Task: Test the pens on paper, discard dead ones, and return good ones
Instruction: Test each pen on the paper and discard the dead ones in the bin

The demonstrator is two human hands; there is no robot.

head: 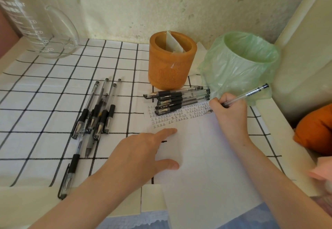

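left grip [143,149] presses one paper [206,166]; right grip [230,113] holds one pen [251,92].

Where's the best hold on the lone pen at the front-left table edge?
Pinch the lone pen across its black rubber sleeve, coming from above with the left hand. It lies flat, both long sides are free there, and its far end meets the pen pile. The right hand is busy holding the test pen.
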